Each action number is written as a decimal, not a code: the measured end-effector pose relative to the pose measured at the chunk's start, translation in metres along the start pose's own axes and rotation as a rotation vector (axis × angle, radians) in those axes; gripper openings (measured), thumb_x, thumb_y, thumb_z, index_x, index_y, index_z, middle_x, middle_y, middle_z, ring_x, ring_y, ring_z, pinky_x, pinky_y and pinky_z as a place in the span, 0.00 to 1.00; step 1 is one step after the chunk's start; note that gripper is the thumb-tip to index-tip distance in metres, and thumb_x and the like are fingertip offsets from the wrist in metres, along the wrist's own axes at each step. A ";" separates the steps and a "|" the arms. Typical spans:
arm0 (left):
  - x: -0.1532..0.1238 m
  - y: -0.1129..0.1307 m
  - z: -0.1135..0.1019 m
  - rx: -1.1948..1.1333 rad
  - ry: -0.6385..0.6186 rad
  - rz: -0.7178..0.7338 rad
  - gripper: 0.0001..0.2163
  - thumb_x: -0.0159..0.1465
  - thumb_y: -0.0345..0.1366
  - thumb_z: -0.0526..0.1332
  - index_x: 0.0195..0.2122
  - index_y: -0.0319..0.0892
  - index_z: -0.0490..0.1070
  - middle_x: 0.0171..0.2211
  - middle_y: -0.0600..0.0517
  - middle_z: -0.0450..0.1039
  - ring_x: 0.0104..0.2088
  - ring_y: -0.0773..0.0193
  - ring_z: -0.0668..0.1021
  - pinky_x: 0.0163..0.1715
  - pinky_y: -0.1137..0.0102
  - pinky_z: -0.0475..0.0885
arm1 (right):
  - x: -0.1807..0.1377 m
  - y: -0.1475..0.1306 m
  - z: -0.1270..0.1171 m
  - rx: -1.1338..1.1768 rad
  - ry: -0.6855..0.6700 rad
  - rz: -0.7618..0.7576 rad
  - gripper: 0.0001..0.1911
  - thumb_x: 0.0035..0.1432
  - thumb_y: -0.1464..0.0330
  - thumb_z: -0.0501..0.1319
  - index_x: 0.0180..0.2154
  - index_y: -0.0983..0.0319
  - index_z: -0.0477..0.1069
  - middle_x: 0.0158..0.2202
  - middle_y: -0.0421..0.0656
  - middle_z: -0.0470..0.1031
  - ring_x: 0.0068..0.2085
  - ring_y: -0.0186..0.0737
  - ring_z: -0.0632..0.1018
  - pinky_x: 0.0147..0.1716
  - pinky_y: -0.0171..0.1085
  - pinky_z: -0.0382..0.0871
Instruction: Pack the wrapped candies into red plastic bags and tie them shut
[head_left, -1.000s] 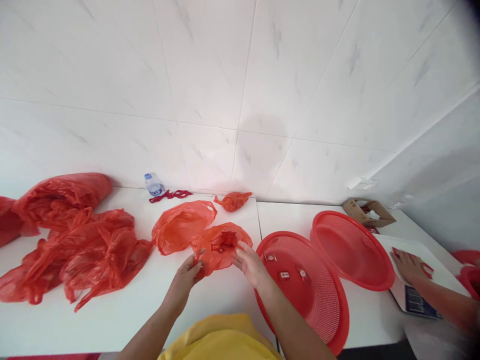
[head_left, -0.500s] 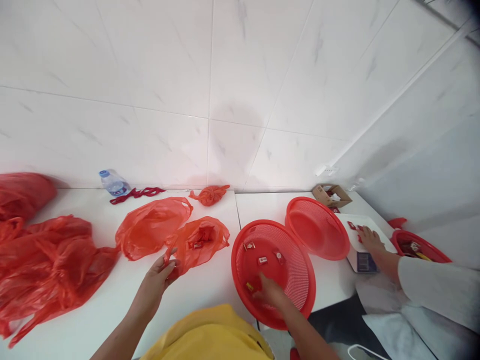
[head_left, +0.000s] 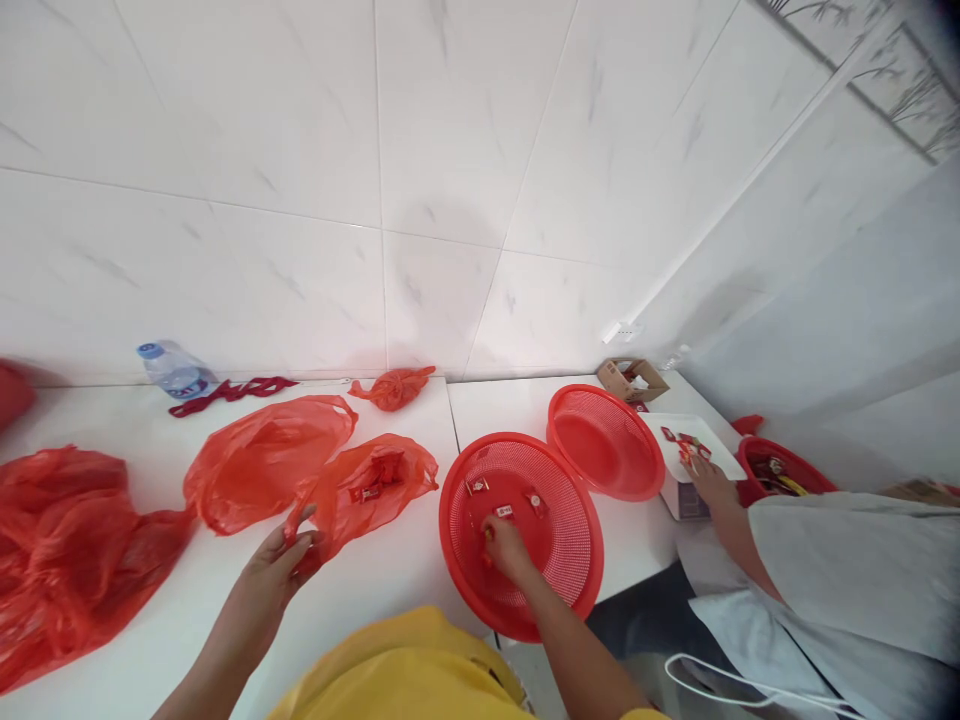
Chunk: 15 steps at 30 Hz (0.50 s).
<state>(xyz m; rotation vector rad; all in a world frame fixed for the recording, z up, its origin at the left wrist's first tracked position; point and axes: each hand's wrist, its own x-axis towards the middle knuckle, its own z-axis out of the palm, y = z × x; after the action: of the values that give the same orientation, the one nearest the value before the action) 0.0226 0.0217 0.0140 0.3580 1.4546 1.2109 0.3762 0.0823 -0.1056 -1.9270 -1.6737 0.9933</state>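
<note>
The left hand (head_left: 271, 572) is pinching an open red plastic bag's (head_left: 352, 520) edge. The right hand (head_left: 508, 550) is pointing downward inside the red perforated basket (head_left: 546, 540), gripping a yellow packet (head_left: 489, 535).

The right hand (head_left: 510, 552) has left the open red plastic bag (head_left: 345, 515) for the red colander (head_left: 574, 530) at lower centre, fingertips now at a small yellow piece (head_left: 489, 535). At right, the co-worker's hand (head_left: 711, 484) has shifted on the white scale (head_left: 716, 435), uncovering more red packets (head_left: 669, 434). The view has swung right, bringing leaf-patterned wall tiles (head_left: 907, 90) into the upper right corner.
</note>
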 end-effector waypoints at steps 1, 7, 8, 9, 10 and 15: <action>0.000 0.000 0.000 0.006 0.001 0.001 0.28 0.50 0.40 0.71 0.54 0.48 0.72 0.34 0.54 0.77 0.38 0.64 0.78 0.42 0.71 0.76 | 0.005 0.004 -0.010 -0.005 0.029 0.016 0.11 0.45 0.77 0.53 0.29 0.60 0.72 0.30 0.42 0.77 0.32 0.40 0.75 0.30 0.34 0.62; -0.001 0.002 0.004 0.002 0.008 0.005 0.28 0.50 0.37 0.71 0.54 0.47 0.72 0.34 0.53 0.77 0.36 0.64 0.79 0.40 0.71 0.77 | 0.033 0.024 -0.069 -0.056 0.184 0.127 0.19 0.55 0.65 0.53 0.46 0.63 0.72 0.44 0.52 0.76 0.42 0.48 0.77 0.36 0.39 0.67; -0.001 0.003 0.004 -0.001 0.008 0.004 0.28 0.50 0.37 0.70 0.55 0.47 0.71 0.33 0.53 0.77 0.36 0.64 0.78 0.40 0.71 0.77 | 0.036 0.025 -0.072 -0.069 0.187 0.145 0.23 0.55 0.61 0.54 0.51 0.63 0.70 0.49 0.54 0.74 0.46 0.51 0.76 0.38 0.41 0.68; -0.001 0.003 0.005 -0.004 0.006 0.003 0.28 0.51 0.37 0.70 0.55 0.47 0.71 0.33 0.53 0.77 0.36 0.64 0.78 0.40 0.71 0.77 | 0.038 0.026 -0.072 -0.097 0.172 0.171 0.29 0.54 0.57 0.56 0.55 0.63 0.67 0.54 0.56 0.71 0.50 0.54 0.74 0.41 0.43 0.68; -0.002 0.003 0.005 -0.007 0.002 0.002 0.28 0.51 0.37 0.70 0.55 0.47 0.71 0.33 0.54 0.76 0.36 0.64 0.78 0.40 0.71 0.76 | 0.039 0.025 -0.069 -0.142 0.146 0.204 0.35 0.53 0.53 0.58 0.60 0.62 0.64 0.59 0.57 0.66 0.55 0.57 0.70 0.45 0.45 0.67; -0.004 0.003 0.005 -0.014 -0.007 0.000 0.30 0.51 0.38 0.71 0.56 0.47 0.70 0.33 0.54 0.76 0.36 0.65 0.78 0.44 0.70 0.76 | 0.030 0.019 -0.021 -0.394 0.105 0.206 0.35 0.54 0.57 0.60 0.63 0.55 0.60 0.70 0.51 0.49 0.66 0.60 0.56 0.57 0.53 0.57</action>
<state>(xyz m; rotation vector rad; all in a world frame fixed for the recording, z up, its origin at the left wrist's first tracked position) 0.0275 0.0219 0.0196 0.3521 1.4394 1.2186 0.4052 0.1108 -0.1128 -2.3988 -1.7359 0.6495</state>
